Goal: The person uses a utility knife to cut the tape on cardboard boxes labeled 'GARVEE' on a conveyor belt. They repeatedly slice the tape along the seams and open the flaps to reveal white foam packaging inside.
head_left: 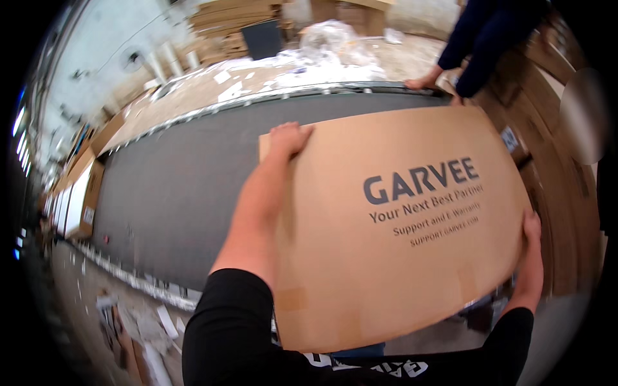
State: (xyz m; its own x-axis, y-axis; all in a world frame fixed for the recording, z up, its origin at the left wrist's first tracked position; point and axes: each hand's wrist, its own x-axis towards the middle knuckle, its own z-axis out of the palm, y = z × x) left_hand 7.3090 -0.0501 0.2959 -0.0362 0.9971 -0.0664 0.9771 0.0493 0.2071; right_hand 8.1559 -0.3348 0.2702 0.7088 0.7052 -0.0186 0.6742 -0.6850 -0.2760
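Observation:
A large brown cardboard box (335, 257) with dark printing fills the middle and right, over the near side of a dark conveyor belt (174, 180). At the box's far left corner, my left hand (288, 138) is closed over the edge, its fingertips partly hidden. My right hand (532, 228) grips the right edge, with the fingers out of sight behind the board. Beyond the far right corner, a co-worker's hand (425, 80) rests at the conveyor's edge, below dark sleeves.
Boxes (84, 199) stand at the belt's left end. Stacked cartons (553, 180) crowd the right side. Behind the conveyor's metal rail (212, 109) lie clear plastic wrap (335, 42), white scraps and flattened cardboard (225, 26). More litter (148, 334) covers the floor at lower left.

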